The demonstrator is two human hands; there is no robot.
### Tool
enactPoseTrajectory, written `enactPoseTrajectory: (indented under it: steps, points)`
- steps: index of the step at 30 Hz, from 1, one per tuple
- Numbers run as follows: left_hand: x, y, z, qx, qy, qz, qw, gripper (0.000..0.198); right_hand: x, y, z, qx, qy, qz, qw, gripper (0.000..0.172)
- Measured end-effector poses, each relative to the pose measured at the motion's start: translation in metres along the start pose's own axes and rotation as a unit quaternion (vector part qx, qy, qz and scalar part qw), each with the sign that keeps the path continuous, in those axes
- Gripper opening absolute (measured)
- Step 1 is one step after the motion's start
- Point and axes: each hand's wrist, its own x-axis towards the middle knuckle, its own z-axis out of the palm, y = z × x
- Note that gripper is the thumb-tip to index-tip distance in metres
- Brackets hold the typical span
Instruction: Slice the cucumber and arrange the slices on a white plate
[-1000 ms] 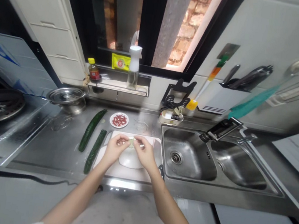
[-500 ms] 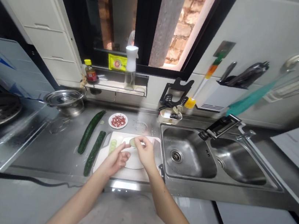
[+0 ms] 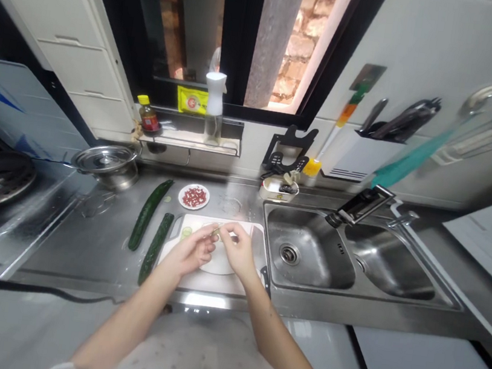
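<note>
A white cutting board [image 3: 232, 285] lies on the steel counter with a white plate [image 3: 218, 263] on it. Both my hands meet over the plate. My left hand [image 3: 193, 252] is pinched at a thin pale green cucumber slice [image 3: 215, 231]. My right hand [image 3: 237, 249] also pinches that slice with its fingertips. A few more cucumber slices [image 3: 186, 233] lie on the board's far left corner. Two cucumber pieces [image 3: 148, 212] [image 3: 155, 246] lie on the counter left of the board.
A small dish of red bits [image 3: 193, 196] stands behind the board. A double sink [image 3: 313, 258] with a tap [image 3: 362, 204] is to the right. A lidded steel pot [image 3: 106, 164] and a stove are at the left. Bottles stand on a shelf [image 3: 188, 140].
My left hand drew back from the slice half a second ago, uncovering the slices on the board, and has now returned to pinch it with the right hand.
</note>
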Motion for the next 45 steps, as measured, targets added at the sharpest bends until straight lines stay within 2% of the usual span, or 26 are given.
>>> enactPoseTrajectory:
  steps: [7,11,20,26,36,45]
  points:
    - [-0.003,0.005,-0.004,0.05,0.019,0.042,0.998,0.049,-0.003,0.0,-0.002,-0.031,-0.004,-0.054,0.998,0.017]
    - [-0.005,0.008,-0.002,0.103,0.027,0.075,0.992,0.05,-0.003,-0.002,-0.003,-0.036,-0.021,-0.084,0.996,0.019]
    - [-0.003,0.01,-0.004,0.09,0.016,0.049,0.995,0.043,-0.002,0.001,-0.006,-0.038,-0.049,-0.1,0.993,0.016]
    - [-0.004,0.008,-0.003,0.118,0.023,0.071,0.99,0.052,-0.001,0.006,-0.006,-0.054,-0.04,-0.099,0.993,0.016]
    - [-0.011,0.008,0.002,0.257,0.082,0.189,0.944,0.066,-0.001,0.005,-0.003,-0.036,-0.02,-0.066,0.997,0.019]
    - [-0.013,0.007,0.005,0.342,0.064,0.308,0.886,0.06,0.002,0.002,-0.002,0.002,-0.031,-0.003,1.0,0.019]
